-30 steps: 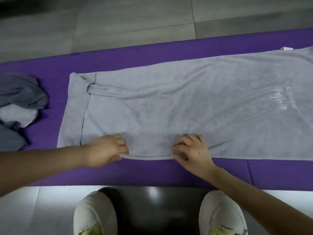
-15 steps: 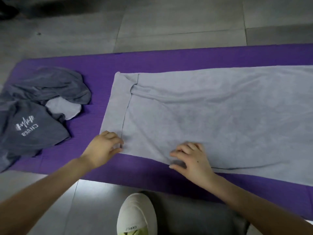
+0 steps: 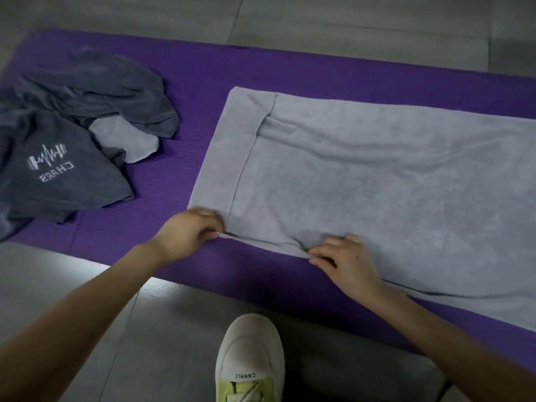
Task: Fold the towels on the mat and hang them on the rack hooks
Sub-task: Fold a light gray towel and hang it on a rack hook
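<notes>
The fingers [image 3: 209, 216] of our left hand [image 3: 185, 233] are curled together on the near left corner of the pale grey towel [image 3: 362, 184], the thumb closing against them so that the hem is pinched and raised a little off the mat [image 3: 290, 68]. The fingers [image 3: 329, 250] of our right hand [image 3: 348, 264] pinch the same near edge further along, thumb and forefinger nipping the cloth where it bunches into a small wrinkle between the two grips. The towel lies spread along the mat, its left end turned over in a narrow band and its right end running out of view, with long soft creases across the middle. We judge this to be the start of a lengthwise fold, so what matters is an even lift. We want both pinches on the hem itself, the stretch between them drawn taut enough to lose that wrinkle, and the edge carried straight across to meet the far edge. The turned-over band at the left wants flattening, or it will be sealed into the fold. Well to the left on the mat lies a heap of dark grey towels [image 3: 87, 111], apart from our work. One shoe [image 3: 249, 352] stands on the floor [image 3: 72, 300] just short of the mat. The rack hooks are not in view.
</notes>
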